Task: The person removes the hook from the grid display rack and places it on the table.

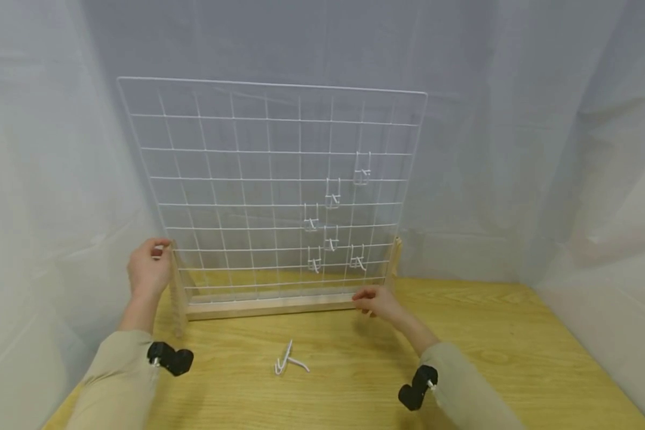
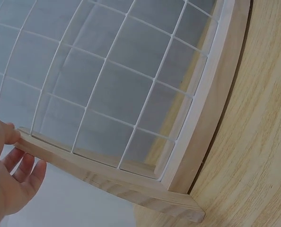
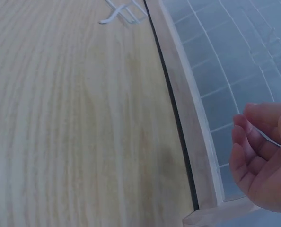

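Observation:
A white wire grid panel [image 1: 283, 178] stands upright in a light wooden stand [image 1: 269, 307]. At the stand's left end my left hand [image 1: 149, 267] pinches the upper part of the wooden side post [image 2: 91, 171], thumb on one side and fingers on the other. My right hand [image 1: 378, 303] hovers by the right end of the bottom rail, its fingers loosely bent in front of the wires and nothing between them. Several white wire hooks [image 1: 332, 199] hang on the right half of the grid. Another white hook [image 1: 290, 359] lies on the table before the stand.
The wood-grain table [image 1: 494, 340] carries the stand near its back edge. Pale sheeting [image 1: 516, 149] hangs behind and along both sides. The right side post [image 1: 395, 257] rises just behind my right hand.

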Demonstrator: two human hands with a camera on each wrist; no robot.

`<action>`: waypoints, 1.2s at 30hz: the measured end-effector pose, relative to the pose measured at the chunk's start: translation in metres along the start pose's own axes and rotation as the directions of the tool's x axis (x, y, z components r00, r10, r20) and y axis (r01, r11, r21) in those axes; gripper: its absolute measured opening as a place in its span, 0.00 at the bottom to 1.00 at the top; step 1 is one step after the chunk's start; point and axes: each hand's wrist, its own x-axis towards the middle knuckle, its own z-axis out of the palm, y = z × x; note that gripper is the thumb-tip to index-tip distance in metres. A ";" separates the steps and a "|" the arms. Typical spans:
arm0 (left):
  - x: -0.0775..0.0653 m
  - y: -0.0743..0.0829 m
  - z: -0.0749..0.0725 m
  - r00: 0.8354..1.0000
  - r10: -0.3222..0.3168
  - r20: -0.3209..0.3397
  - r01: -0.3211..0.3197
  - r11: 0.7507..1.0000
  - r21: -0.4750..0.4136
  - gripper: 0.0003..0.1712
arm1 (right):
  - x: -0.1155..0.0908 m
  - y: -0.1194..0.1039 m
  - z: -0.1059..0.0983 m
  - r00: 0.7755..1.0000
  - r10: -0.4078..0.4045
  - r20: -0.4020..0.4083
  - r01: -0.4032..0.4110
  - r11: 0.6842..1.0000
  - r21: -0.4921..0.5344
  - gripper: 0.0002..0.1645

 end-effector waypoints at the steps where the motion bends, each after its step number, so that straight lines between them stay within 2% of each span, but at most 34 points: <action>1: 0.000 0.000 0.001 1.000 0.009 -0.004 -0.009 1.000 0.000 0.18 | 0.001 0.000 -0.002 1.000 0.009 -0.006 -0.009 1.000 0.003 0.14; 10: -0.001 0.000 0.001 1.000 0.015 -0.012 -0.015 1.000 -0.004 0.17 | 0.009 -0.010 -0.012 0.992 0.027 -0.121 -0.029 0.999 -0.022 0.14; 13: -0.002 0.000 0.002 1.000 0.014 -0.012 -0.014 1.000 -0.007 0.17 | 0.011 -0.013 -0.015 0.988 0.044 -0.147 -0.042 0.999 0.020 0.14; 17: -0.002 0.000 0.001 1.000 0.015 -0.023 -0.016 1.000 -0.004 0.17 | 0.015 -0.018 -0.020 0.986 0.018 -0.168 -0.007 0.998 0.061 0.15; 23: -0.001 0.000 0.001 1.000 0.006 -0.014 -0.006 1.000 -0.003 0.17 | 0.023 -0.022 -0.024 0.977 -0.017 -0.213 0.032 0.997 0.067 0.16; 29: 0.000 0.000 0.001 1.000 -0.003 0.002 0.003 1.000 -0.011 0.18 | 0.028 -0.030 -0.027 0.962 0.013 -0.273 0.014 0.995 0.096 0.14; 36: 0.000 -0.001 0.001 1.000 -0.009 -0.016 0.009 1.000 -0.013 0.17 | 0.032 -0.037 -0.029 0.965 0.036 -0.260 -0.013 0.996 0.089 0.18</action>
